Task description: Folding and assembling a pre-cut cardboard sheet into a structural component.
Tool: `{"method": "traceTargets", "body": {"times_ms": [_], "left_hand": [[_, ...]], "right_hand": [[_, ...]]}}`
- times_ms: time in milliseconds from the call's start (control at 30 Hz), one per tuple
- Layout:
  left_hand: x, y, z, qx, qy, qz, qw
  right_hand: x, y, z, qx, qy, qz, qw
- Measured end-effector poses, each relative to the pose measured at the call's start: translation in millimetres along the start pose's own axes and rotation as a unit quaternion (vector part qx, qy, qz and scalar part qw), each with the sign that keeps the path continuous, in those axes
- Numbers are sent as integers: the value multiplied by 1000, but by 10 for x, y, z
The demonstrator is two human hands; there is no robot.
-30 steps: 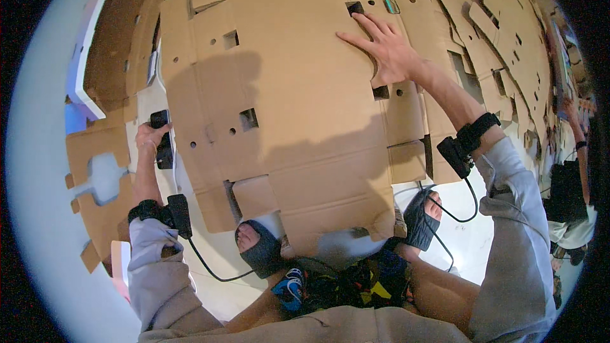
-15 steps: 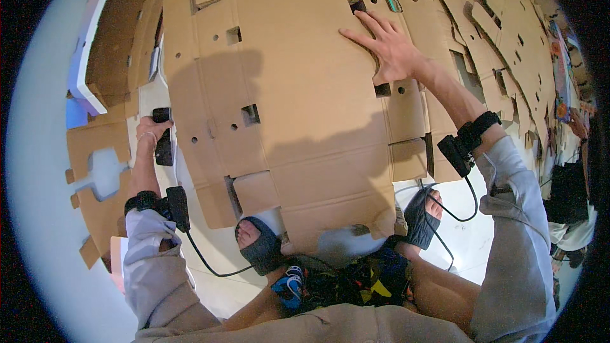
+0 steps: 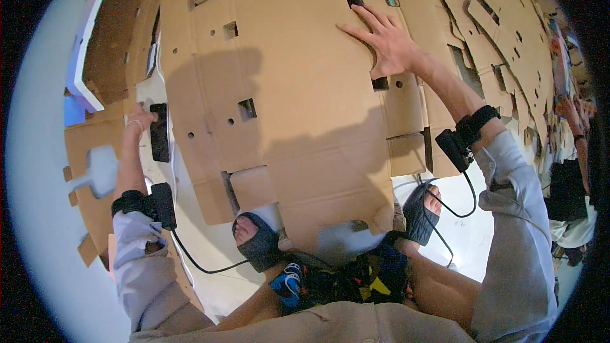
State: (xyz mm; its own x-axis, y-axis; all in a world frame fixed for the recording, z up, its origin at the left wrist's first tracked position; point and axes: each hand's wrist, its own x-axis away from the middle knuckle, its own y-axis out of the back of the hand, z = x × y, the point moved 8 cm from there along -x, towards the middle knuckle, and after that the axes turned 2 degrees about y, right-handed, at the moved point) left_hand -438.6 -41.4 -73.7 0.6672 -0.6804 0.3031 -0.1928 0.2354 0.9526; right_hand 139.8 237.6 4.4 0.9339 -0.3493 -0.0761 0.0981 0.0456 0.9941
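A large flat sheet of brown cardboard (image 3: 305,70) with square cut-outs and round holes lies in front of me. My right hand (image 3: 393,47) rests on its far right part, fingers spread, fingertips by a dark square cut-out (image 3: 354,2). Off the sheet's left edge, a black flat oblong object (image 3: 159,133) lies on the pale floor; its kind is not clear. My left hand (image 3: 141,116) is just left of it, a finger stretched to its upper edge and no grip around it. The other left fingers are partly hidden.
More cut cardboard sheets (image 3: 470,0) are piled at the far right. A cardboard piece with a cut-out (image 3: 82,133) and a white-edged box (image 3: 79,76) are at the left. Black cables (image 3: 206,271) run from both wrist straps. Another person's hand (image 3: 572,117) shows at the far right.
My left hand has loosened from around the black oblong object and shifted left, leaving it on the floor. My right hand stays spread on the cardboard. The view has moved slightly.
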Motion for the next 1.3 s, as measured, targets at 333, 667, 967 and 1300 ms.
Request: {"method": "traceTargets", "body": {"times_ms": [333,667,967,1300], "left_hand": [[1033,1118,-3018,81,-379,-102,916],[1441,516,-3728,-170,-317,137,923],[1446,464,-3650,-204,-306,108,924],[1456,500,-3546,-142,-341,64,927]], "right_hand": [[30,41,-25,27,-30,51,998],[10,-31,-10,-12,-29,24,999],[13,21,-13,-4,-29,4,1000],[-25,2,31,12,-52,41,998]]}}
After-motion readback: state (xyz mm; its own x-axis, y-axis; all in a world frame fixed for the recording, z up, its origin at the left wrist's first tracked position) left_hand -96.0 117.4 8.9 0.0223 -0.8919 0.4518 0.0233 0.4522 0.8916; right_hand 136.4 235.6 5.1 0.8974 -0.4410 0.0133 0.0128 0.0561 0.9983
